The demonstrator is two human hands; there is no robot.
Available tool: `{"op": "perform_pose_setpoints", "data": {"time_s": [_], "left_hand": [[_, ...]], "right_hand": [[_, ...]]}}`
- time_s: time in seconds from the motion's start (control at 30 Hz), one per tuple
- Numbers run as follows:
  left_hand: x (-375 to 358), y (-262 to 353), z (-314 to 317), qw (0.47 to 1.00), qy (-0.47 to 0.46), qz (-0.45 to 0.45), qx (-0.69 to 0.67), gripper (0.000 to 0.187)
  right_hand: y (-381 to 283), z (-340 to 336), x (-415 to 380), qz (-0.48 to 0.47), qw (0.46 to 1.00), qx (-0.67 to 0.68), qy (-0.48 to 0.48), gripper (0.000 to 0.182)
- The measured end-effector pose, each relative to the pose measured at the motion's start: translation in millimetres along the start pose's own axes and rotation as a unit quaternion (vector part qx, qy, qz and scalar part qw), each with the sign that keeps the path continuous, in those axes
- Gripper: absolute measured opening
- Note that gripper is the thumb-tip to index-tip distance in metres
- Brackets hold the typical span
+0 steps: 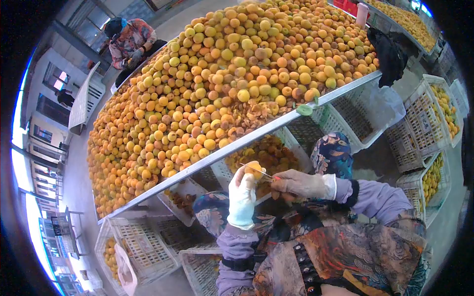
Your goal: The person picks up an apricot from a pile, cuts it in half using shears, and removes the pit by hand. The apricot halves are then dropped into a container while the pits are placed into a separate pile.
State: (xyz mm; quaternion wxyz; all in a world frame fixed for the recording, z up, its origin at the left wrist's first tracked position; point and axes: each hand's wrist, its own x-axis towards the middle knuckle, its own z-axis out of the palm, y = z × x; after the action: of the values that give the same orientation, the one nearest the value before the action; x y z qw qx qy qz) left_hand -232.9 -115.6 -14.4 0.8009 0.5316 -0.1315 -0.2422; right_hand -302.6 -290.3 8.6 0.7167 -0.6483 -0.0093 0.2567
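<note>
My left hand (243,197), in a pale glove, holds a small orange apricot (254,168) up by its fingertips. My right hand (302,184), in a grey-beige glove, grips a thin knife (257,170) whose blade lies across the apricot. Both hands work just below the metal rim (256,133) of a large sorting table heaped with several yellow-orange apricots (232,74). Under my hands stands a white crate (291,143) that holds cut fruit pieces.
White plastic crates (143,246) stand under and beside the table; those on the right (439,113) hold apricots. A black bag (390,54) hangs at the table's right corner. Another person (131,42) sits at the far left side. A second fruit table (405,19) lies beyond.
</note>
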Motion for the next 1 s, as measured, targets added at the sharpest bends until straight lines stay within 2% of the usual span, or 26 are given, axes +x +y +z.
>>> {"op": "perform_pose_setpoints", "data": {"time_s": [0.1, 0.17, 0.33, 0.4, 0.53, 0.63, 0.7, 0.77, 0.83, 0.87, 1.0], "left_hand": [[-1, -2, 9, 1.000, 0.008, -0.009, 0.029, 0.048], [1, -10, 8, 1.000, 0.014, 0.006, 0.020, 0.049], [7, 0, 17, 1.000, 0.003, 0.017, -0.006, 0.049], [9, 8, 28, 0.995, 0.043, 0.064, 0.056, 0.045], [9, 8, 26, 0.991, 0.056, 0.073, 0.098, 0.042], [6, 5, 23, 0.996, 0.040, 0.021, 0.075, 0.031], [5, -1, 21, 0.999, 0.022, -0.027, -0.042, 0.033], [5, -2, 20, 0.999, 0.007, -0.025, -0.040, 0.037], [8, 10, 28, 0.997, 0.063, -0.032, 0.015, 0.039], [9, 11, 33, 0.994, 0.082, 0.013, 0.065, 0.044], [14, 2, 20, 0.992, 0.063, 0.056, 0.099, 0.045]], "right_hand": [[21, 0, 7, -0.027, 0.999, 0.018, 0.009, 0.033], [13, 3, 3, -0.001, 0.998, 0.054, 0.012, 0.035], [-7, -5, 3, 0.032, 0.998, 0.045, 0.003, 0.039], [-17, -7, 2, 0.054, 0.997, 0.054, 0.007, 0.040], [-26, -4, 0, 0.061, 0.996, 0.058, -0.010, 0.042], [-8, 7, 7, 0.027, 0.997, 0.075, 0.020, 0.042], [-8, 10, 10, -0.002, 0.996, 0.080, 0.039, 0.041], [-20, 14, 3, 0.046, 0.991, 0.116, 0.043, 0.041], [-17, 10, 9, 0.048, 0.994, 0.090, 0.035, 0.041], [-19, 10, 10, 0.061, 0.993, 0.094, 0.034, 0.039], [-22, 10, 9, 0.056, 0.995, 0.084, 0.023, 0.036]]}}
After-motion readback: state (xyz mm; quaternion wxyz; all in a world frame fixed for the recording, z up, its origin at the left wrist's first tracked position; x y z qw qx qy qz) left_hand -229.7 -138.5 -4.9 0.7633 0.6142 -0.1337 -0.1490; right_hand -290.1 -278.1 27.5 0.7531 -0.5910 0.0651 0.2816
